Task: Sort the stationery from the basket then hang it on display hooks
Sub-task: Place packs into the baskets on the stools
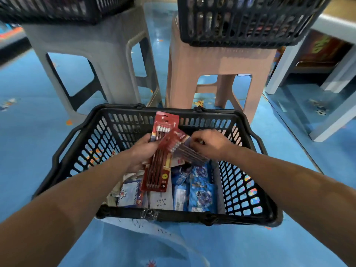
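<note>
The red pencil pack (158,170) has a small label near its lower end showing the number 10, below a yellow round sticker with print too small to read. The print on the second pencil pack (181,143) is blurred. A white card (161,199) in the basket (77,151) bears dark characters, also illegible.

red pencil pack (158,164), blk basket (77,157)

A glossy blue floor (28,132), printed with small cartoon figures, catches pale reflections. On it stand two plastic stools, a grey stool (100,60) on the left and a pink stool (217,62) just beside it (each topped by a black slatted crate (240,26)). A pale shelf frame (285,66) stands at the right.
</note>
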`<state>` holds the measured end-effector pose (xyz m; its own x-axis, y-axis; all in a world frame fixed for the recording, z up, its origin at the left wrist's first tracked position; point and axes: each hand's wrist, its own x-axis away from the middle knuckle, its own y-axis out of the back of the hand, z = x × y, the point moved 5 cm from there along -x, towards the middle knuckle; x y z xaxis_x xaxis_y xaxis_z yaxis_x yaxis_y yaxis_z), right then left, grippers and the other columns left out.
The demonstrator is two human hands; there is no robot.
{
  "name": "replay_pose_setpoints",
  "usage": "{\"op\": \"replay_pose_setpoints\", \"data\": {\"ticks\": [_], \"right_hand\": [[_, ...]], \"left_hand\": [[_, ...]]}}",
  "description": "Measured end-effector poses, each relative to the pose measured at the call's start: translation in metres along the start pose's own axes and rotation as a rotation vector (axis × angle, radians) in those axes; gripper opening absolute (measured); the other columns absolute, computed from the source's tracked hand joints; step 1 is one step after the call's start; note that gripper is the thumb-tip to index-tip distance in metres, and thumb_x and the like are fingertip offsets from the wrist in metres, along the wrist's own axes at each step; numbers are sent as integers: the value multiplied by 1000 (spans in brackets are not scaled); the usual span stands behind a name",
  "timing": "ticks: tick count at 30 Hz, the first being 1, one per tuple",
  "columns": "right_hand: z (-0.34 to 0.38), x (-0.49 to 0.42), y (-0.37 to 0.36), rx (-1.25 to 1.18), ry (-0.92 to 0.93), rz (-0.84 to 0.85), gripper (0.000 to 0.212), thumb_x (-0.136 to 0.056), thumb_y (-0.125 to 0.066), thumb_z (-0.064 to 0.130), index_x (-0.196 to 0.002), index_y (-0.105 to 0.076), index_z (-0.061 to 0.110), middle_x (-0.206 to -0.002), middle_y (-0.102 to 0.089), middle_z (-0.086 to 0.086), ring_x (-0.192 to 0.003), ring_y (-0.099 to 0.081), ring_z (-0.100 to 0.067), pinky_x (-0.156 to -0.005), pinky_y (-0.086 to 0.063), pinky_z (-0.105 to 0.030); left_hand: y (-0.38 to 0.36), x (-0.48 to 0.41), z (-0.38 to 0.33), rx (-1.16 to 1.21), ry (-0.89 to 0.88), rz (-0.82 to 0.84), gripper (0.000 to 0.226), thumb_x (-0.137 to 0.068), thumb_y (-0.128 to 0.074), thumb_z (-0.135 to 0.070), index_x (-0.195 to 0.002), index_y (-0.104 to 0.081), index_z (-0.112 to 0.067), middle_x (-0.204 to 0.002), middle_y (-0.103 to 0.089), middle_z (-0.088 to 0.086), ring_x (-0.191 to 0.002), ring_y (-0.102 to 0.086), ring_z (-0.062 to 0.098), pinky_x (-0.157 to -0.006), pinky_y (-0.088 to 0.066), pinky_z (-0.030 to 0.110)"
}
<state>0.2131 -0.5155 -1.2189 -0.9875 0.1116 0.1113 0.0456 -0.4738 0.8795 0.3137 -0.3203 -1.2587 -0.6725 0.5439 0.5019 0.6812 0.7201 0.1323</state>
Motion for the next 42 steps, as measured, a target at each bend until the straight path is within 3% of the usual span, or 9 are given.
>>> {"op": "replay_pose_setpoints", "data": {"ticks": [10, 17, 21, 24, 28, 30, 34, 38, 42], "right_hand": [[41, 16, -4, -660, -224, 58, 20, -105, -54, 20, -90, -65, 17, -68, -72, 1, -54, -66, -16, -44, -46, -21], [49, 16, -10, -882, -351, 160, 18, -106, -52, 19, -104, -65, 7, -85, -72, -11, -52, -58, -12, -47, -42, -23], [64, 16, -21, -921, -334, 189, 17, -106, -53, 18, -98, -64, 8, -79, -73, -7, -57, -63, -14, -49, -45, -21], [54, 14, -22, -686, -337, 190, 30, -102, -59, 36, -104, -67, 7, -84, -75, -8, -64, -72, -18, -52, -52, -24], [31, 14, -15, -174, -264, 233, 35, -105, -50, 41, -97, -66, 11, -81, -72, -6, -65, -73, -16, -58, -52, -26], [19, 20, -22, 293, -152, 364, 16, -103, -53, 25, -109, -66, 18, -88, -62, 1, -81, -66, -20, -70, -47, -27], [-16, 45, -53, 872, -101, 785, 39, -96, -65, 23, -133, -59, 11, -115, -58, -5, -111, -52, -28, -92, -50, -41], [-28, 47, -63, 1009, -89, 856, 56, -98, -64, 34, -148, -46, 14, -156, -37, -17, -145, -30, -38, -108, -39, -49], [-21, 45, -70, 966, -58, 885, 45, -103, -55, 24, -146, -46, 13, -146, -50, -11, -140, -40, -37, -110, -41, -51]], "left_hand": [[4, 24, -17, 147, 37, 121, 57, -106, -37, -56, -119, -68, -10, -115, -74, 14, -106, -70, 30, -101, -50, 50], [-16, 30, -22, 193, 26, 219, 88, -95, -29, -80, -130, -66, -8, -122, -71, 22, -114, -69, 39, -99, -52, 50], [-29, 33, -26, 245, -13, 333, 66, -102, -37, -58, -112, -66, 1, -93, -70, 22, -81, -69, 34, -79, -57, 40], [-26, 24, -18, 166, 27, 246, 23, -96, -50, -24, -105, -59, -5, -76, -65, 11, -63, -64, 24, -62, -54, 33], [-21, 17, -4, 39, 80, 165, 18, -96, -56, -21, -107, -58, -7, -81, -68, 10, -70, -67, 25, -69, -57, 37], [-19, 11, 5, -20, 114, 141, 22, -95, -60, -22, -111, -56, -7, -88, -68, 12, -77, -68, 26, -74, -57, 40], [-14, -4, 19, -41, 134, 139, 33, -91, -64, -21, -118, -55, -5, -93, -68, 15, -80, -68, 28, -80, -57, 42], [-18, -10, 22, 8, 145, 161, 34, -89, -65, -15, -118, -51, -5, -78, -66, 12, -69, -66, 26, -67, -59, 39], [-18, -15, 27, 1, 159, 189, 76, -69, -75, -21, -136, -42, -2, -97, -69, 18, -84, -67, 34, -86, -58, 55]]}}
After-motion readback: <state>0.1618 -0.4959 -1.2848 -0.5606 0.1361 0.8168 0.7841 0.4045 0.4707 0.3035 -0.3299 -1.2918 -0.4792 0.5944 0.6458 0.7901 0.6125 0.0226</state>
